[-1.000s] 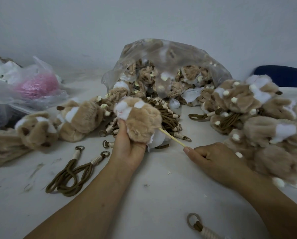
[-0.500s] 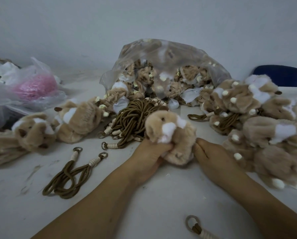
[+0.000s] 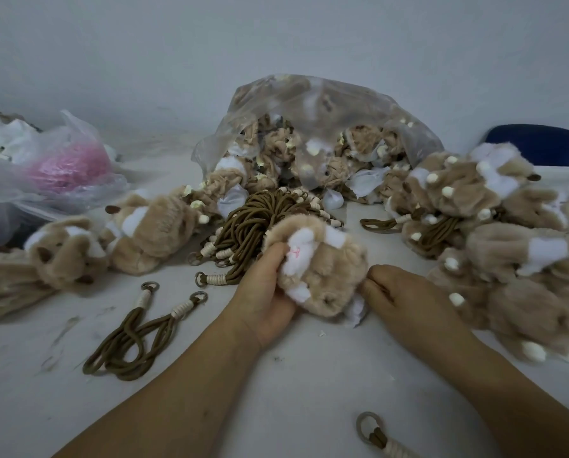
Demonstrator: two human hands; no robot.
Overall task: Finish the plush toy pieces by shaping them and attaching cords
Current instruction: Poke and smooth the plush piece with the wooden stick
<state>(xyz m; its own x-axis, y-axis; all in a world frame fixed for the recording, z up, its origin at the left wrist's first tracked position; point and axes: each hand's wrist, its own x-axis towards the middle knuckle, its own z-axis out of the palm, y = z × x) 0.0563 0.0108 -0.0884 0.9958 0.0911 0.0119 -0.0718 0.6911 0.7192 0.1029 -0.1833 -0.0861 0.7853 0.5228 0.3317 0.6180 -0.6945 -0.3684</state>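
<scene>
1. Between my two hands, low over the surface [image 3: 309, 385], sits the plush toy [image 3: 322, 269]. It's tan w/ white patches, and the white snout is turned up-left.
2. Left hand [image 3: 263, 299] grasps the toy's left side, digits curled round the snout end. Right hand [image 3: 405, 299] is opposite, w/ curled fingertips touching the lower-right edge by a flap of white lining. Can't tell if it's pinching anything.
3. Key relation: the toy's long axis runs approx left-right, hand to hand, so both are equally near. The lining end points at the right hand. My guess is the right hand does the tucking/shaping while the left steadies.
4. Cords: the cord bundle [image 3: 253, 223] lies directly behind the toy, w/ one ringed end just left of the left hand. A loose cord [image 3: 137, 332] lies further left. So the left hand is nearer for the cord step.
5. Vs 1 s ago: the left hand alone held the toy up, w/ a thin stick from the right hand poking into it. The stick is no longer visible. The toy has come down & rightward and turned, and the right hand has closed in to touch it.
</scene>
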